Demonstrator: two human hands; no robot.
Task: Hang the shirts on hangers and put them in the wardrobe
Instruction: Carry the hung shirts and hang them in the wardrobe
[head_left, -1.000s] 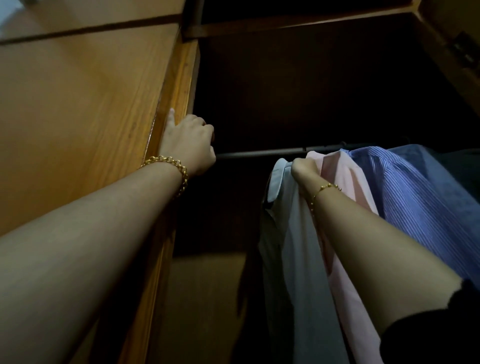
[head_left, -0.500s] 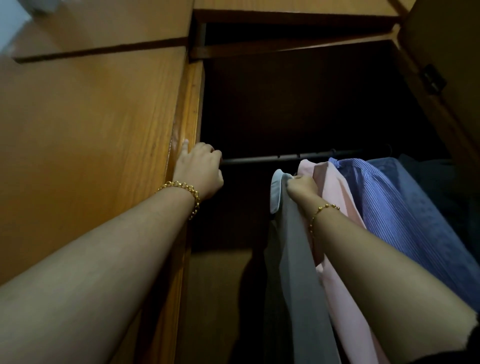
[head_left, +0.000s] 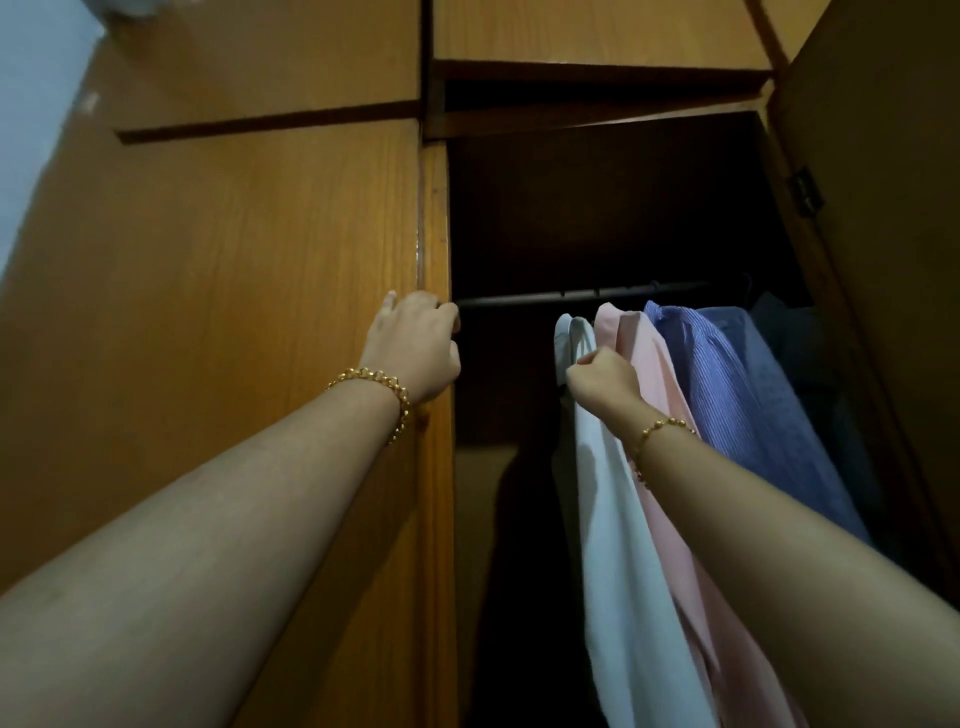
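While my left hand (head_left: 415, 343) curls its fingers round the edge of the wardrobe (head_left: 435, 234), my right hand (head_left: 602, 376) pinches the white shirt (head_left: 613, 519) below its collar; it hangs just under the rail (head_left: 545, 299), touching the pink shirt (head_left: 649, 358).

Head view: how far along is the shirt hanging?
Done: a pale pink shirt and a blue striped shirt hang at the dark metal rail. In hand: the right hand holds a white shirt near its collar beside them; the left hand grips the wooden wardrobe frame. Left: whether its hanger is hooked is hidden; release it.
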